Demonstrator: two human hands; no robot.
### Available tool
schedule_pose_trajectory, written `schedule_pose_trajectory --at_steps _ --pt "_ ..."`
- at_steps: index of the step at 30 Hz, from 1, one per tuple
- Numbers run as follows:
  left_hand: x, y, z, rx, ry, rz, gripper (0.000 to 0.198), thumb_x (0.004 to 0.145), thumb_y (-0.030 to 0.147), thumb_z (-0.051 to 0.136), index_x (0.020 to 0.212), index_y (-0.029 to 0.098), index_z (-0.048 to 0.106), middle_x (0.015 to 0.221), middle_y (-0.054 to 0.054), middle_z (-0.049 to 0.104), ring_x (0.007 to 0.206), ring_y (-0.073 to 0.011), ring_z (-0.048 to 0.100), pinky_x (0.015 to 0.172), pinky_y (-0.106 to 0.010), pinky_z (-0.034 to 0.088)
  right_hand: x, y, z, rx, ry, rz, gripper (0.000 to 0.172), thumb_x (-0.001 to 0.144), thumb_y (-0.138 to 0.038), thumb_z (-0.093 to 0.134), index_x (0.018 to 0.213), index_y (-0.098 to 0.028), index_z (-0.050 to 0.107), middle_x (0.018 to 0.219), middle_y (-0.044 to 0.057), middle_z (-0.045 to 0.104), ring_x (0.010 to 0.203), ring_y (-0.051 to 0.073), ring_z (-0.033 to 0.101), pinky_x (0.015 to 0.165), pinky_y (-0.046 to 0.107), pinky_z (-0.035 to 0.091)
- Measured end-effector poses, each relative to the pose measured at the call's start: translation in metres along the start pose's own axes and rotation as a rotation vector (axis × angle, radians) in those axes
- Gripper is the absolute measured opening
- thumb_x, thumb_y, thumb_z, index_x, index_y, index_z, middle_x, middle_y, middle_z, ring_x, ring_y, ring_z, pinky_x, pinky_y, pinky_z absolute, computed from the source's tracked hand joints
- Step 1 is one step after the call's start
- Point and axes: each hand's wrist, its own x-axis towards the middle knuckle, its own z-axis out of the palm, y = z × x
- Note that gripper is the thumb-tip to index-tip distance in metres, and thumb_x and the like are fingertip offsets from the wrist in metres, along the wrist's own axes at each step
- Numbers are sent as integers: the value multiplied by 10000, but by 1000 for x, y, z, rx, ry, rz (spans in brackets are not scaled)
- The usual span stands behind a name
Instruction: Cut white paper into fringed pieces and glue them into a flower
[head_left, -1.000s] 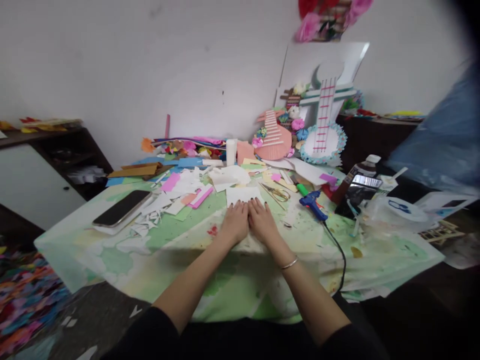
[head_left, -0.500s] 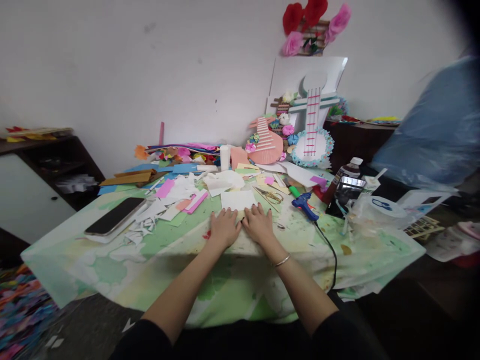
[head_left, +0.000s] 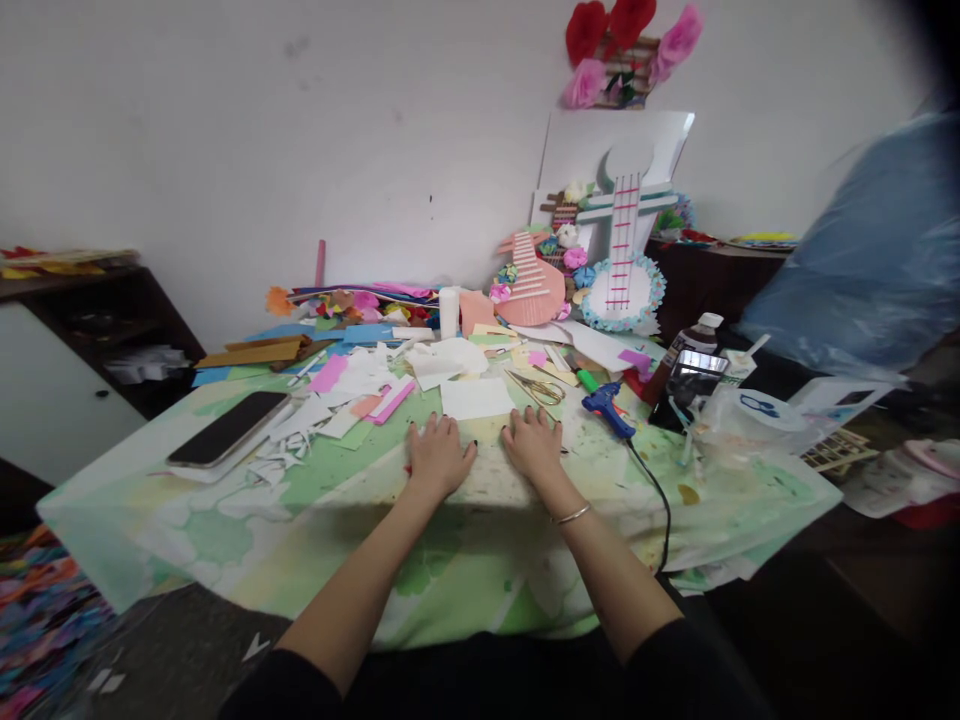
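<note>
My left hand lies palm down on the green patterned tablecloth, fingers spread and nothing in it. To its right, my right hand rests the same way, also holding nothing, with a bracelet at the wrist. Just beyond the fingertips, between the two hands, is a white sheet of paper. A pair of gold-handled scissors lies past my right hand. Farther right is a blue glue gun with its black cord running off the table's front edge.
A phone and paper scraps lie at the left. On the right stand a bottle, a propped phone and a plastic tub. Paper instrument crafts lean at the back, beside a white cylinder.
My hands have moved apart, the left one to the left and the right one slightly to the right. More of the white sheet's near edge shows between them.
</note>
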Motion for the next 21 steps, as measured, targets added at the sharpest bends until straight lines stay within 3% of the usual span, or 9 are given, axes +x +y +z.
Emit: schedule_pose_trajectory --at_steps 11,17,21 --pt "-1 -1 -1 -8 3 -65 566 868 455 357 1263 81 511 1349 -192 500 1330 -339 316 1063 -544 205 0 0 -3 -22 39 48 457 902 -368 370 1261 -135 529 1323 203 500 1268 341 364 963 487 293" --pt "-4 0 -2 -36 16 -117 513 862 412 381 1203 67 546 1317 -209 520 1312 -339 343 1064 -506 232 28 9 -9 -18 -8 19 322 890 -266 410 992 -122 679 1029 186 664 1051 299 545 891 410 364" --pt "-1 -5 -5 -82 22 -148 459 860 409 399 1131 91 589 1255 -190 563 1241 -336 416 1021 -479 297 61 21 -11 -21 43 25 419 877 -92 375 1274 -94 511 1147 187 629 1152 262 495 917 359 365"
